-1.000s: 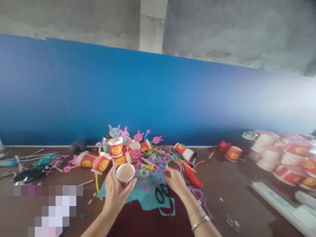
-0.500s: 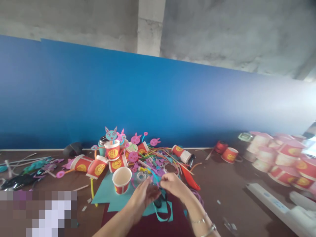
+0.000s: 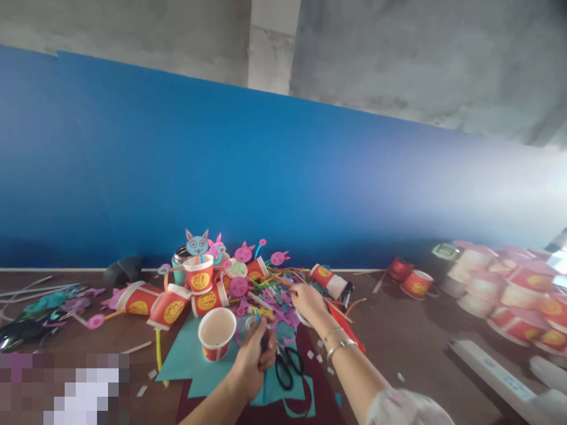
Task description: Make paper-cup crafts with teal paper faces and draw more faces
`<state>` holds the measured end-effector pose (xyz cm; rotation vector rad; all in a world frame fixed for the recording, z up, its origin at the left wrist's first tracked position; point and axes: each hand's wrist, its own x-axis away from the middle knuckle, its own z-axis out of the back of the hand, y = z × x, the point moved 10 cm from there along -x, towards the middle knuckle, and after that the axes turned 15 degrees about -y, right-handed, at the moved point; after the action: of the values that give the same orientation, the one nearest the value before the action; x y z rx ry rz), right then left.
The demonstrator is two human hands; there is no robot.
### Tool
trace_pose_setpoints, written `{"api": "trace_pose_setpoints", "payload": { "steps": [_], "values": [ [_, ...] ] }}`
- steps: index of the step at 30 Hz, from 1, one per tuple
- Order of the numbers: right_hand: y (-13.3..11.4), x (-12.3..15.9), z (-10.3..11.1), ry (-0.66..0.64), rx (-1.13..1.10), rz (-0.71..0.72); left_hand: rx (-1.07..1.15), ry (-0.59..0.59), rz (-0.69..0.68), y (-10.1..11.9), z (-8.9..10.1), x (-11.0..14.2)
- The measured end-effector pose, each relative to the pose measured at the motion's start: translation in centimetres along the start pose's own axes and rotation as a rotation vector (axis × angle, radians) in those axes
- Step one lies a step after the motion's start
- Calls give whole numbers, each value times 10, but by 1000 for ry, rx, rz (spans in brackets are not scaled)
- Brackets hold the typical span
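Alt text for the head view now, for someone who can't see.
The person's left hand grips a blue strip, and the right hand is at a pile of colorful scraps. An upright paper cup stands on teal paper, black scissors lie beside the left hand, and red cups with animal cutouts sit behind.

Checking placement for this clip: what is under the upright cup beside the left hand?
Teal paper shows around the base of the cup beside the left hand. The patch directly beneath is covered by the cup itself and cannot be seen.

Head-worn view; forward, down across the table (image 3: pixel 381 348)
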<state>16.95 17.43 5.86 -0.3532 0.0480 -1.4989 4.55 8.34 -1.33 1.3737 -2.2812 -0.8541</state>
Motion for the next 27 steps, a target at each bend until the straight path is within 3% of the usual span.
{"api": "trace_pose_setpoints", "payload": {
  "steps": [6, 15, 23, 27],
  "values": [
    [-11, -29, -11, -16, 83, 43, 34, -40, 86, -11, -1, -4],
    [-25, -29, -17, -53, 69, 88, 51, -47, 78, -9, -2, -4],
    [15, -19, -3, -191, -227, -2, 68, -26, 50, -7, 1, -4],
    [40, 0, 5, -241, -415, -39, 86, -15, 12, -3, 1, -4]
  ]
}}
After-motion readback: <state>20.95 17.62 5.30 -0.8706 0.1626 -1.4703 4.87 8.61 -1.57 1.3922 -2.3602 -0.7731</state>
